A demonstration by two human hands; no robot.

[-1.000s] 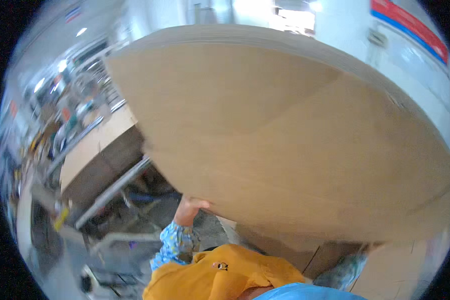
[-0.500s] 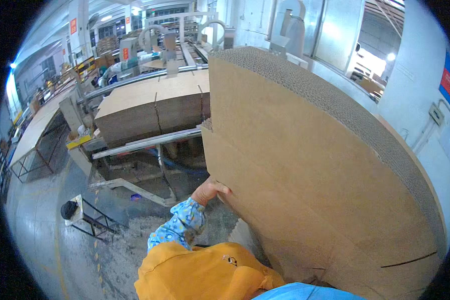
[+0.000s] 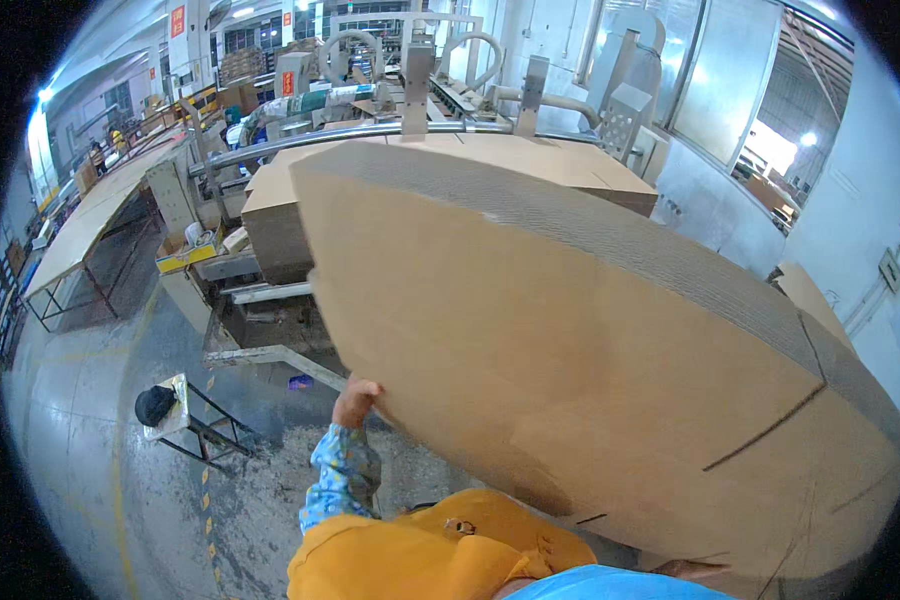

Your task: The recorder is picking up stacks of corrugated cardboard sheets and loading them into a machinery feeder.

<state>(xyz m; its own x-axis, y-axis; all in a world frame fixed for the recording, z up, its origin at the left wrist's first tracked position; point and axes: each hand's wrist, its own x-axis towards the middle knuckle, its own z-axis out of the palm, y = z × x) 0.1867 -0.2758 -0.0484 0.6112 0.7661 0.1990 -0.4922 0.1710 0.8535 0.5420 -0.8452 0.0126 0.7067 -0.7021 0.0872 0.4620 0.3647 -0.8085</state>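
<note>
A thick stack of brown corrugated cardboard sheets (image 3: 530, 340) is tilted up in front of me, its layered edge on top and dark slots cut near its right end. My left hand (image 3: 356, 402) grips the stack's lower left edge, with the thumb on the near face and the other fingers hidden behind. A small part of my right hand (image 3: 692, 569) shows at the stack's lower right edge, bearing against it; most of its fingers are hidden.
Behind the stack, more cardboard (image 3: 280, 235) lies on a machine with a metal roller bar (image 3: 300, 143). A small stool (image 3: 180, 405) with a black cap stands at left. Farther left runs a long table (image 3: 100, 225). A white wall (image 3: 860, 190) is at right.
The stack has swung left, its left end now lying in front of the machine's cardboard pile. My left hand has moved left with it. The right hand now shows partly at the lower edge.
</note>
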